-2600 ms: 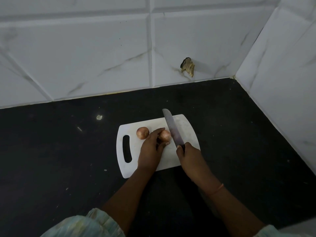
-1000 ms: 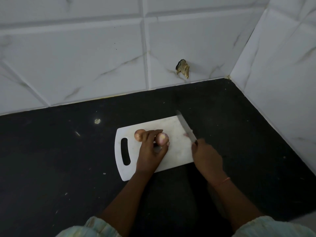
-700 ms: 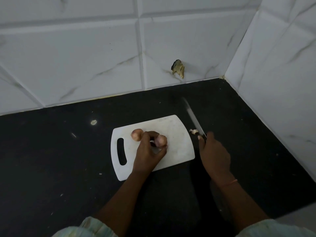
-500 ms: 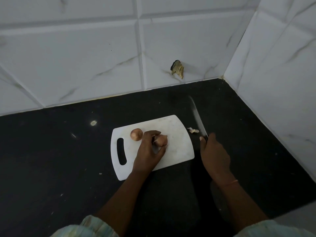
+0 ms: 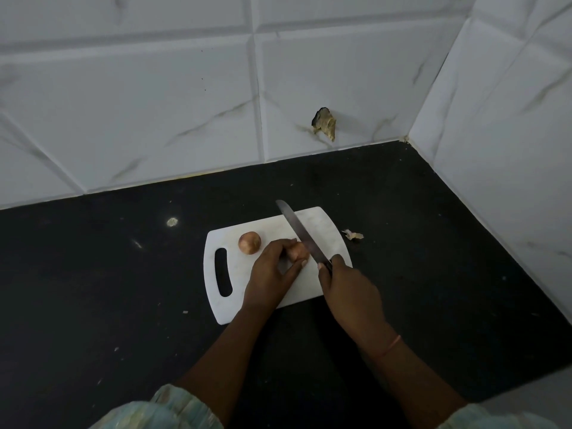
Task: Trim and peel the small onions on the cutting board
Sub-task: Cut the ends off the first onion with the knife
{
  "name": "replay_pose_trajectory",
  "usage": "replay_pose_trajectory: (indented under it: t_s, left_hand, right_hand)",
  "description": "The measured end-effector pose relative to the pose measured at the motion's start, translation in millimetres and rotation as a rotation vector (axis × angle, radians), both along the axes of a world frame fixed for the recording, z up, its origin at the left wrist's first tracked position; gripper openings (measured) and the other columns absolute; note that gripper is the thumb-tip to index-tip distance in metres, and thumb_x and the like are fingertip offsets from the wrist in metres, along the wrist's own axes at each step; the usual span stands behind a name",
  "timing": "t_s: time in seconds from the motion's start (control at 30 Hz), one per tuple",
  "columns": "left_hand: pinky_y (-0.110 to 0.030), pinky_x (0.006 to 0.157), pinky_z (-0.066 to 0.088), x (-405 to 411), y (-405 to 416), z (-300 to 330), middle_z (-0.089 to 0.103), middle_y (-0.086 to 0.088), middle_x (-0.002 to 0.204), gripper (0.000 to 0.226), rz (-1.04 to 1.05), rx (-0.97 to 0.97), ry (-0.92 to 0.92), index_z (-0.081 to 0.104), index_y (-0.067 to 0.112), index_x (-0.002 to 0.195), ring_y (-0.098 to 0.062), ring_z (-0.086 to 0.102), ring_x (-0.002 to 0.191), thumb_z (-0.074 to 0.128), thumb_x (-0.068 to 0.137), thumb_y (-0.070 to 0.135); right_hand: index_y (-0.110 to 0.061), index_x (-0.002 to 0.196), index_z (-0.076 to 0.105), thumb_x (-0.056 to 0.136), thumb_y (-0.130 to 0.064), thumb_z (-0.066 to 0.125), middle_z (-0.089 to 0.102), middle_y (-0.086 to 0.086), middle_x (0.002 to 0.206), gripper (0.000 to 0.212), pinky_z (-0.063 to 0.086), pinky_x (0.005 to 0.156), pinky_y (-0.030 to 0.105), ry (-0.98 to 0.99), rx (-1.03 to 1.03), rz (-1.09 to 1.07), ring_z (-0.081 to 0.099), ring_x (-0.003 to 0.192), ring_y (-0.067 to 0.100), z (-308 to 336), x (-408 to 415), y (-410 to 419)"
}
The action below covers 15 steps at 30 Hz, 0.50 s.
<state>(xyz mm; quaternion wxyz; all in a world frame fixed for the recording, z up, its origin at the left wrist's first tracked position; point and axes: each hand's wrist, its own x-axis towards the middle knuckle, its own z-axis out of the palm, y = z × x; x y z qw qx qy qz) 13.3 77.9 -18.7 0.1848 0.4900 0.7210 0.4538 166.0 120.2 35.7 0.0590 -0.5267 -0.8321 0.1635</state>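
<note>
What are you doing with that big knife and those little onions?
A person is trimming small onions on a white cutting board. The left hand grips one onion while the right hand holds the knife, blade right beside it. A second onion waits on the board, skin on. A cut scrap lies on the black counter.
</note>
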Motion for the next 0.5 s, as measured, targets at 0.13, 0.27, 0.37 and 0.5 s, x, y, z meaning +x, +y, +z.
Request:
replay_pose_trajectory:
  t_s: [0.13, 0.27, 0.37, 0.5]
  left_hand:
    - [-0.011, 0.09, 0.045, 0.8, -0.2, 0.8, 0.061, 0.016, 0.116, 0.036, -0.01, -0.009, -0.019, 0.057, 0.027, 0.122, 0.002, 0.057, 0.104, 0.069, 0.089, 0.033]
    - [-0.02, 0.093, 0.05, -0.4, 1.6, -1.5, 0.065, 0.009, 0.118, 0.038, -0.016, -0.026, -0.028, 0.059, 0.023, 0.122, -0.005, 0.06, 0.106, 0.072, 0.087, 0.031]
    - [-0.023, 0.094, 0.051, -0.9, 1.9, -2.0, 0.065, 0.01, 0.116, 0.037, -0.024, -0.02, -0.051, 0.06, 0.022, 0.12, -0.005, 0.061, 0.105, 0.074, 0.086, 0.027]
    - [-0.024, 0.093, 0.052, -0.1, 1.0, -1.2, 0.065, 0.014, 0.112, 0.031, -0.028, 0.001, -0.076, 0.061, 0.025, 0.115, -0.003, 0.061, 0.104, 0.072, 0.087, 0.022]
  right_hand:
    - [-0.019, 0.107, 0.045, 0.103, -0.043, 0.027, 0.045, -0.008, 0.069, 0.03, 0.029, 0.051, 0.029, -0.085, 0.004, 0.034, 0.048, 0.061, 0.013, 10.1, -3.0, 1.5]
    - [-0.017, 0.113, 0.043, 0.104, -0.04, 0.026, 0.044, -0.007, 0.073, 0.03, 0.021, 0.046, 0.026, -0.141, -0.006, 0.074, 0.044, 0.061, 0.013, 17.1, -7.0, -0.5]
    - [-0.017, 0.116, 0.043, 0.104, -0.039, 0.027, 0.039, -0.009, 0.067, 0.03, 0.019, 0.044, 0.025, -0.181, 0.014, 0.099, 0.039, 0.055, 0.008, 17.5, -8.0, 2.6]
    - [-0.016, 0.118, 0.042, 0.104, -0.031, 0.032, 0.044, -0.007, 0.067, 0.022, 0.031, 0.05, 0.027, -0.205, -0.005, 0.147, 0.048, 0.057, 0.009, 15.5, -13.0, 10.0]
